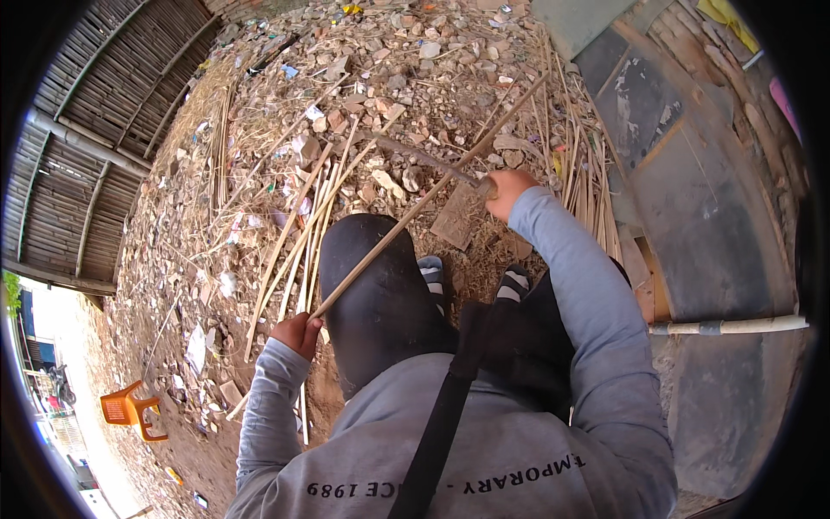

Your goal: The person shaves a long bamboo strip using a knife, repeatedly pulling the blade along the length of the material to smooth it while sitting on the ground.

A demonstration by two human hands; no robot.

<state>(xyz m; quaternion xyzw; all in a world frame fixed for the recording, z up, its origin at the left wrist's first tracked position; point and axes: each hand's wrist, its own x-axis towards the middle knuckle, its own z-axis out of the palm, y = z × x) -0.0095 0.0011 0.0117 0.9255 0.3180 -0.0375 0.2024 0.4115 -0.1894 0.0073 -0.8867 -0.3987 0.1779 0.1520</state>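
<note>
A long split bamboo strip [380,248] runs slantwise from beside my left knee up to the far right. My left hand [298,334] is closed around its near end. In my right hand [508,194] is the handle of a knife [421,156] with a long, dark, narrow blade. The blade points left and crosses the strip just beyond my knees; whether it cuts in or only rests against it cannot be made out. Several pale bamboo strips [304,227] lie on the ground left of my left leg.
More thin strips [591,186] lie to the right, beside dark sheet panels [692,216] and a pale pole [735,326]. Stones and litter cover the ground [259,138]. A bamboo-slat wall [91,130] stands at far left, an orange plastic chair [124,409] at near left.
</note>
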